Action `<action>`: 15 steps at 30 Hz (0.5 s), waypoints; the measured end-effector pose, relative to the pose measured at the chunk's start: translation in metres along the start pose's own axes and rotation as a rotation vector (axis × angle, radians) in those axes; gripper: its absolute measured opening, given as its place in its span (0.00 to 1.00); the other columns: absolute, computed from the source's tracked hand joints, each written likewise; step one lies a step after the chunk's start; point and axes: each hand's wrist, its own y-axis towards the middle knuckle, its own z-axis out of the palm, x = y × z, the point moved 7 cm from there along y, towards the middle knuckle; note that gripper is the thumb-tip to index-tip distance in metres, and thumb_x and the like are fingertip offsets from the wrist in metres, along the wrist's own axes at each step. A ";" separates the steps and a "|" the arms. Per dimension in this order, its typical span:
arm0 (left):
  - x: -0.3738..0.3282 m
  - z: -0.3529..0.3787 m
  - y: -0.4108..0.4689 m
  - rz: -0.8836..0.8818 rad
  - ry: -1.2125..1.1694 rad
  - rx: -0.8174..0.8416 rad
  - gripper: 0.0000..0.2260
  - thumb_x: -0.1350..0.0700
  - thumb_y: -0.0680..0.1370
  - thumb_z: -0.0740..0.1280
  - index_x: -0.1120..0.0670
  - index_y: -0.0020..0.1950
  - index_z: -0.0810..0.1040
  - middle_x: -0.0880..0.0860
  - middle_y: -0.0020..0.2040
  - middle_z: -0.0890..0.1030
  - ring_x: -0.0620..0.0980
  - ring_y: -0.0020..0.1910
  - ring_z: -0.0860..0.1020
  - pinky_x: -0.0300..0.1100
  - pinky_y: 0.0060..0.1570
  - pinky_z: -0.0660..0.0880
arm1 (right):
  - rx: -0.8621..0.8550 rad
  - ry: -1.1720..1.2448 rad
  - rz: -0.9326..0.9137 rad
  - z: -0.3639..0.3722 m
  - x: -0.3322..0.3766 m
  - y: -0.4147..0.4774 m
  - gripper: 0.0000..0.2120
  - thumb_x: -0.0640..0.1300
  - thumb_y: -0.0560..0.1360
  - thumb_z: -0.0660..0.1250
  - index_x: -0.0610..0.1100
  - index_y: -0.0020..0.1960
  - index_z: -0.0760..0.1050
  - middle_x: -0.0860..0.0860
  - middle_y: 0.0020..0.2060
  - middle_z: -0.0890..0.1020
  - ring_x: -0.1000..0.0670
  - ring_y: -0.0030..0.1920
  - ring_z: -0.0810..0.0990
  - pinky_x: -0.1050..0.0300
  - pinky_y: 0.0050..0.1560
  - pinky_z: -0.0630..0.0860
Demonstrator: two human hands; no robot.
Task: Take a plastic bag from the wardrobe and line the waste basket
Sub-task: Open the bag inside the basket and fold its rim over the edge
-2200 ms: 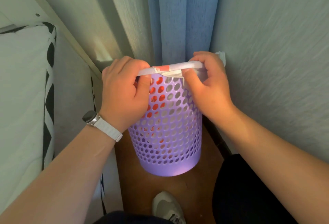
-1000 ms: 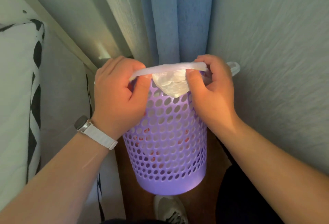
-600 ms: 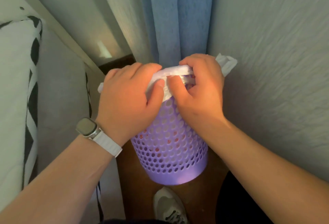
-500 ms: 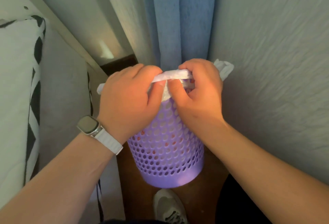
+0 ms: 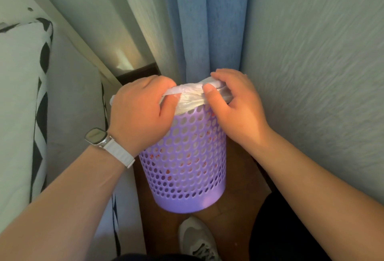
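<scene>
A purple perforated waste basket [image 5: 187,167] stands on the brown floor in a narrow gap. A white plastic bag [image 5: 191,97] is stretched over its near rim, and bits of bag with red print show through the holes. My left hand [image 5: 141,113] grips the bag at the left side of the rim; a small tail of bag [image 5: 112,99] sticks out past it. My right hand [image 5: 232,105] pinches the bag at the right side of the rim, thumb pressed on the folded plastic. The basket's opening is hidden behind both hands.
A bed with a black-and-white patterned cover [image 5: 25,103] fills the left. A textured wall [image 5: 311,73] stands close on the right, and a blue curtain [image 5: 207,22] hangs just behind the basket. My grey shoe [image 5: 197,240] is in front of the basket.
My hands have moved slightly apart along the rim and drawn the bag's edge lower over the basket's near side. The loose bag corner at the right has gone from view.
</scene>
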 end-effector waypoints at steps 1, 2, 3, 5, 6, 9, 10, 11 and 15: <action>0.000 0.000 0.000 -0.001 0.007 -0.005 0.11 0.53 0.77 0.59 0.56 0.47 0.80 0.53 0.38 0.80 0.52 0.36 0.77 0.43 0.35 0.67 | 0.019 0.018 0.015 0.001 -0.003 0.000 0.24 0.59 0.75 0.61 0.43 0.60 0.79 0.49 0.60 0.79 0.51 0.63 0.75 0.48 0.68 0.69; 0.000 0.000 -0.001 -0.005 0.011 -0.009 0.11 0.53 0.77 0.59 0.56 0.46 0.80 0.52 0.38 0.80 0.52 0.36 0.76 0.41 0.36 0.66 | 0.029 0.028 0.020 0.003 -0.005 0.000 0.24 0.59 0.74 0.61 0.43 0.60 0.79 0.49 0.60 0.80 0.51 0.63 0.75 0.51 0.68 0.69; 0.001 -0.001 -0.001 -0.011 0.012 -0.012 0.11 0.54 0.77 0.60 0.56 0.46 0.80 0.52 0.38 0.80 0.51 0.36 0.76 0.40 0.36 0.64 | 0.031 0.034 0.024 0.003 -0.006 -0.001 0.24 0.60 0.74 0.62 0.43 0.60 0.79 0.50 0.60 0.79 0.52 0.63 0.75 0.53 0.67 0.69; 0.001 -0.001 -0.001 -0.028 0.013 -0.023 0.10 0.54 0.77 0.61 0.56 0.46 0.80 0.52 0.38 0.80 0.51 0.36 0.76 0.38 0.36 0.63 | 0.024 0.050 0.038 0.004 -0.009 -0.001 0.24 0.60 0.74 0.63 0.44 0.60 0.79 0.51 0.60 0.79 0.52 0.63 0.75 0.57 0.68 0.68; 0.001 -0.002 -0.001 -0.039 0.013 -0.029 0.09 0.55 0.77 0.61 0.56 0.46 0.80 0.52 0.38 0.80 0.51 0.37 0.76 0.38 0.37 0.63 | 0.018 0.057 0.044 0.004 -0.009 -0.001 0.24 0.60 0.73 0.63 0.45 0.60 0.79 0.51 0.60 0.78 0.53 0.63 0.74 0.58 0.68 0.68; 0.000 -0.004 -0.002 -0.071 -0.005 -0.055 0.08 0.55 0.77 0.62 0.56 0.46 0.80 0.52 0.38 0.80 0.50 0.37 0.76 0.37 0.38 0.64 | -0.006 0.060 0.031 0.003 -0.007 -0.001 0.23 0.59 0.73 0.65 0.46 0.60 0.79 0.54 0.58 0.77 0.52 0.63 0.74 0.56 0.67 0.68; 0.000 -0.005 -0.002 -0.074 -0.017 -0.062 0.08 0.55 0.77 0.62 0.56 0.46 0.80 0.52 0.38 0.80 0.50 0.37 0.76 0.37 0.38 0.65 | -0.020 0.059 0.023 0.001 -0.006 0.000 0.21 0.59 0.73 0.66 0.46 0.59 0.79 0.56 0.56 0.76 0.52 0.61 0.75 0.54 0.66 0.69; -0.001 -0.005 -0.002 -0.070 -0.032 -0.065 0.09 0.54 0.78 0.62 0.56 0.46 0.80 0.52 0.38 0.80 0.50 0.37 0.76 0.38 0.38 0.66 | -0.034 0.057 0.020 -0.001 -0.005 0.000 0.19 0.57 0.73 0.67 0.47 0.57 0.79 0.58 0.53 0.76 0.52 0.59 0.76 0.52 0.64 0.71; -0.006 -0.006 -0.002 -0.050 -0.104 -0.066 0.11 0.53 0.78 0.60 0.56 0.46 0.80 0.51 0.38 0.80 0.49 0.37 0.76 0.43 0.36 0.70 | -0.092 0.037 0.009 -0.009 0.002 0.000 0.08 0.51 0.72 0.70 0.49 0.47 0.76 0.63 0.42 0.73 0.53 0.49 0.76 0.43 0.56 0.73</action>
